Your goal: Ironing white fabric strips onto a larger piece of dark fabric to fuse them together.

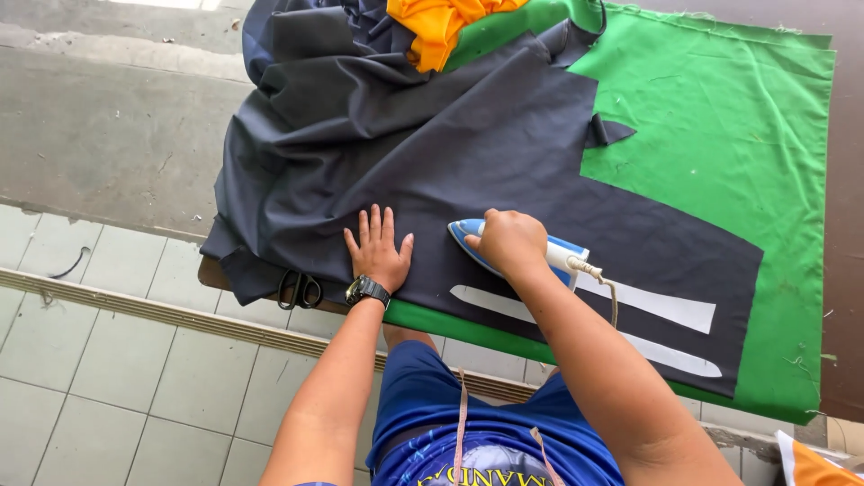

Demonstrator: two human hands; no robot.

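Gripping one iron [517,252], right hand [511,241]; left hand [378,252] flat; two white strips [666,308].

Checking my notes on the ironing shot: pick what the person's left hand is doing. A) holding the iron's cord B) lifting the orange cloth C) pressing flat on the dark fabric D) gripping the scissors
C: the left hand lies palm-down, fingers spread, on the dark fabric, while the right hand grips the iron.
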